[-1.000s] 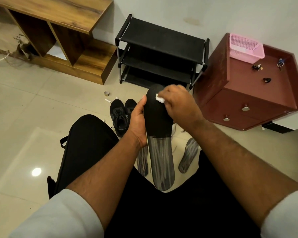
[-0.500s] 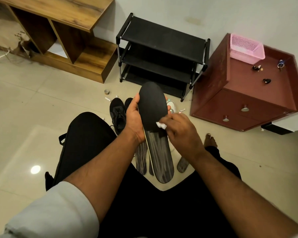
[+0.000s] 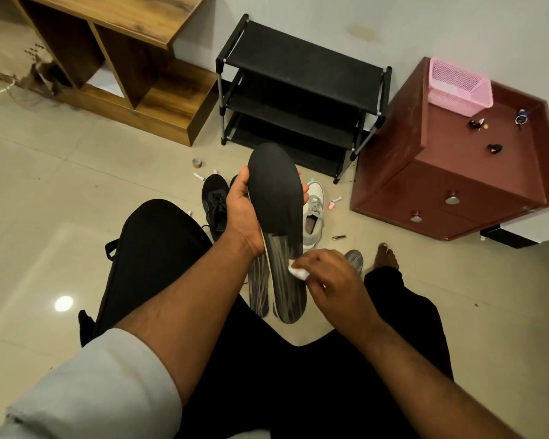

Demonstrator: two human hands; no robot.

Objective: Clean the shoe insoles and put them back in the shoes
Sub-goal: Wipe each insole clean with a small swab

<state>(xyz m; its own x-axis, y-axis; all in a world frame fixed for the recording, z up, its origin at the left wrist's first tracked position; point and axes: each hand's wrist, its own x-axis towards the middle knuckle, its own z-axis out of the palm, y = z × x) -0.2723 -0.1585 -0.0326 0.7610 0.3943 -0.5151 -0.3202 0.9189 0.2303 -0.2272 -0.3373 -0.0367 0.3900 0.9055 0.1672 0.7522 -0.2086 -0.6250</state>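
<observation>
My left hand (image 3: 242, 213) grips a long black insole (image 3: 276, 198) by its middle, toe end pointing away from me. Its near heel part is grey with streaks. My right hand (image 3: 330, 277) pinches a small white wipe (image 3: 298, 272) against that grey heel part. A second streaked insole (image 3: 258, 289) lies on the floor beneath, and the tip of a third insole (image 3: 354, 258) shows past my right hand. A pair of black shoes (image 3: 215, 201) stands on the floor left of the insole, and a grey-white sneaker (image 3: 313, 213) stands right of it.
A black shoe rack (image 3: 298, 99) stands against the wall ahead, a wooden shelf unit (image 3: 124, 58) to its left, a maroon drawer cabinet (image 3: 457, 160) with a pink basket (image 3: 457, 87) to its right. Small bits and a tape roll (image 3: 197, 162) litter the floor. My bare foot (image 3: 385, 256) rests nearby.
My right hand has slid the white wipe down the insole from the toe end to the grey heel part. My left hand keeps its hold on the insole.
</observation>
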